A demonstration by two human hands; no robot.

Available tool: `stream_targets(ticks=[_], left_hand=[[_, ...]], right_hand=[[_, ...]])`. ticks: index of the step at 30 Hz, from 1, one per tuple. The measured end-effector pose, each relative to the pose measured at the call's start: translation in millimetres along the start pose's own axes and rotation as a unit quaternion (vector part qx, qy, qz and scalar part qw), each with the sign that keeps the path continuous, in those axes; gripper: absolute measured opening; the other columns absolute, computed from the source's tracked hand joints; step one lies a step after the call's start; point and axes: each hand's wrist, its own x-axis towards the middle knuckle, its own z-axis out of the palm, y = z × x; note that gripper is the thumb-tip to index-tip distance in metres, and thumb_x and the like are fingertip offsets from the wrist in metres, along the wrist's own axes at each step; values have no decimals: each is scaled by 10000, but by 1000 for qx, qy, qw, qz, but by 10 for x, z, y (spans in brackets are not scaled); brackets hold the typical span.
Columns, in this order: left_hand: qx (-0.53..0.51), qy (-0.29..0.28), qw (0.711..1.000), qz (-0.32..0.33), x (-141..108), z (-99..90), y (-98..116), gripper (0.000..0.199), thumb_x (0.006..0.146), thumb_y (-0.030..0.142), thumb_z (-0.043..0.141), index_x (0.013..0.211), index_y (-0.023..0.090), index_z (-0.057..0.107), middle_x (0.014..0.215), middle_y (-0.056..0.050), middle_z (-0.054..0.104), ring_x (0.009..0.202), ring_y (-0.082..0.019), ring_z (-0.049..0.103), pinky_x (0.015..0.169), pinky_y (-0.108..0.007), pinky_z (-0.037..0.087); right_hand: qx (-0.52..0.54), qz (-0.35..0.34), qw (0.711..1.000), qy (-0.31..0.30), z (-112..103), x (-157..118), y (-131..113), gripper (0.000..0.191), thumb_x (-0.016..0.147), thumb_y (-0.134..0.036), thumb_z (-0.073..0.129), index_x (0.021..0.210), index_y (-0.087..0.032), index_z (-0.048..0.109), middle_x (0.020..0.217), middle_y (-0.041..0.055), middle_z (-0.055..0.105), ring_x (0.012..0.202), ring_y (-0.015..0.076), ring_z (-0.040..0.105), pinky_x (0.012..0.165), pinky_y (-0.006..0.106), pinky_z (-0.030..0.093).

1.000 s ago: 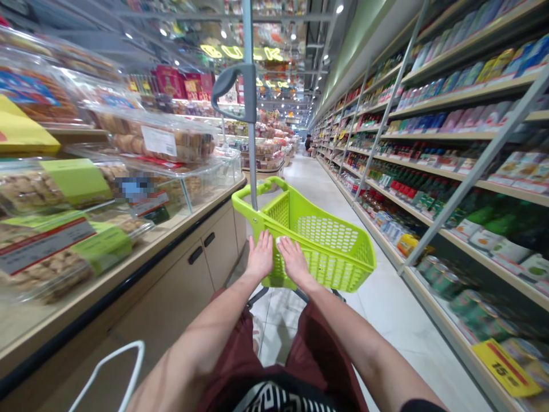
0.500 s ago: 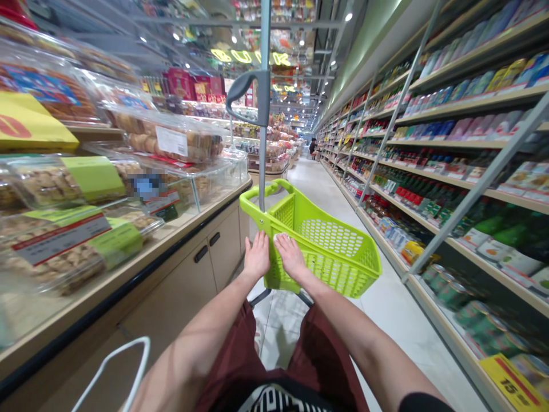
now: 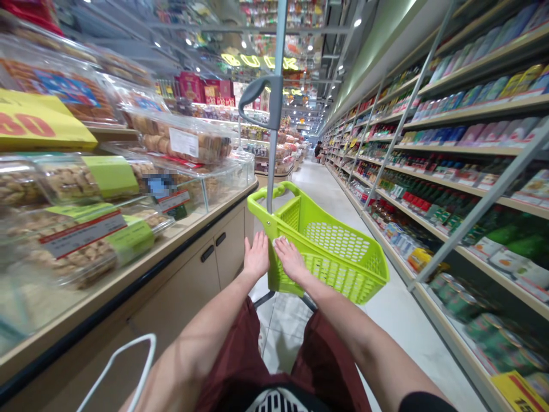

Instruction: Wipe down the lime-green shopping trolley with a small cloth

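Note:
A bright green shopping basket (image 3: 334,237) with perforated sides sits on a wheeled frame, its grey pole and handle (image 3: 274,103) rising above. My left hand (image 3: 256,256) is just left of the basket's near corner, palm down, fingers stretched out and holding nothing; whether it touches the basket is unclear. My right hand (image 3: 290,257) lies against the basket's near side, fingers extended. A small white piece (image 3: 278,239), perhaps tissue, shows under its fingertips; most of it is hidden.
A counter (image 3: 171,252) at left carries clear boxes of baked snacks (image 3: 184,140) and price signs. Shelves at right hold bottles, cartons and cans (image 3: 458,297). A tiled aisle (image 3: 309,177) runs ahead, with a person (image 3: 318,150) far off. A white loop (image 3: 124,355) shows at lower left.
The basket, counter and shelves have shifted slightly right in the view, while both hands stay at nearly the same spots. More of the basket's near corner shows between my hands.

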Motion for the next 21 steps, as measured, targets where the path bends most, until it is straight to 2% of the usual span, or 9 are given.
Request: stream_targets(ticks=[4,7,10,13,15,17,21], left_hand=[[1,-2,1000,-20,91,-47,-80,604,769,169,343,1362,90,256,1453,-121,178,1342,-245,119,1058,-536,54],[11,-5,999,-40,157,-98,-142,633,744,154,358,1362,74,248,1453,-126,170,1342,-247,117,1053,-547,71],[17,-9,999,-40,151,-96,-170,658,724,143,375,1365,75,241,1458,-121,152,1345,-244,103,1053,-546,81],[16,-10,999,-34,104,-55,-166,652,731,158,377,1364,82,244,1457,-124,156,1344,-248,105,1052,-546,80],[13,-5,999,-32,87,-41,-166,644,737,166,372,1363,81,248,1455,-126,165,1343,-247,111,1054,-540,77],[11,-2,999,-34,94,-56,-182,651,731,166,376,1364,84,247,1456,-120,165,1343,-245,109,1059,-530,78],[13,-9,999,-49,148,-150,-268,678,719,159,393,1371,80,226,1460,-118,146,1347,-249,84,1059,-537,75]], right_hand=[[-6,-23,998,60,-254,288,-40,483,840,-56,313,1313,-123,382,1417,83,288,1331,212,179,1070,429,210],[-13,-9,996,84,-400,551,-23,496,842,-55,299,1329,-135,355,1424,79,271,1335,213,164,1071,449,193],[-18,-11,999,44,-292,553,-18,480,844,-56,310,1310,-142,385,1413,93,294,1326,211,198,1059,457,220],[-19,-33,999,-13,-67,354,-45,428,859,-83,321,1259,-160,451,1391,84,345,1312,207,240,1045,451,256],[-14,-40,999,-24,7,261,-61,414,863,-94,328,1247,-168,464,1381,80,366,1310,196,248,1042,438,267],[-8,-46,999,-1,-26,286,-70,433,855,-83,335,1267,-164,443,1388,83,352,1316,190,230,1053,428,249],[2,-46,996,79,-233,601,-82,500,832,-56,333,1322,-145,367,1418,89,285,1334,195,172,1075,442,192]])
